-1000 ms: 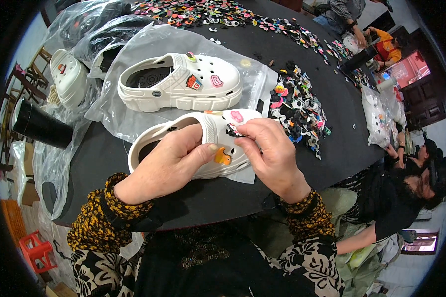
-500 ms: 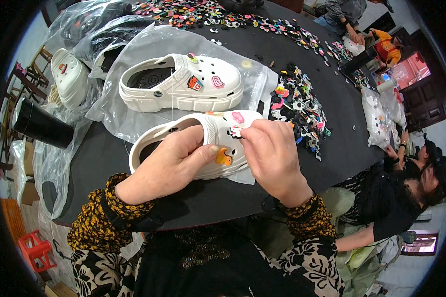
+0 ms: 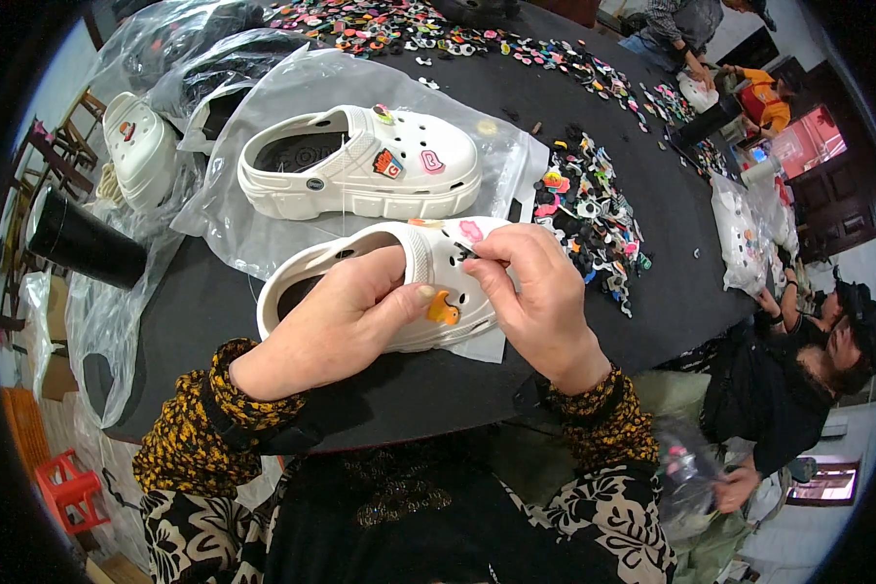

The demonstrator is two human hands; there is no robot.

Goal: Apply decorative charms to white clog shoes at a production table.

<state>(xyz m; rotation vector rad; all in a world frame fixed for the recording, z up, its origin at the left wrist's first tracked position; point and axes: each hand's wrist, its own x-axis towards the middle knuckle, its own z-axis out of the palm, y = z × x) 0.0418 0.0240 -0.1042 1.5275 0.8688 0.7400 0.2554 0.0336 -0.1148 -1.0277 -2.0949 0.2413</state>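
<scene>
A white clog (image 3: 443,268) lies at the near edge of the black table. My left hand (image 3: 331,316) grips it, fingers inside the foot opening and thumb over the upper. At the top of the toe, my right hand (image 3: 540,302) pinches a small black-and-white shoe charm (image 3: 465,251) against one of the holes; most of the charm is hidden by my fingers. An orange animal-shaped charm (image 3: 444,308) and a pink charm (image 3: 471,231) sit on the same clog. Just beyond stands a second white clog (image 3: 414,156) with several charms, on a plastic bag.
Loose charms (image 3: 594,214) lie heaped right of the clogs, with more (image 3: 380,24) along the far side. At left are a black cylinder (image 3: 86,238), another white clog (image 3: 138,151) and plastic bags (image 3: 190,73). A co-worker (image 3: 798,380) is at the right.
The charm at the toe has turned under my right fingers and less of it shows. My left hand keeps its grip. The co-worker at right has shifted, a clear bag now by their hand.
</scene>
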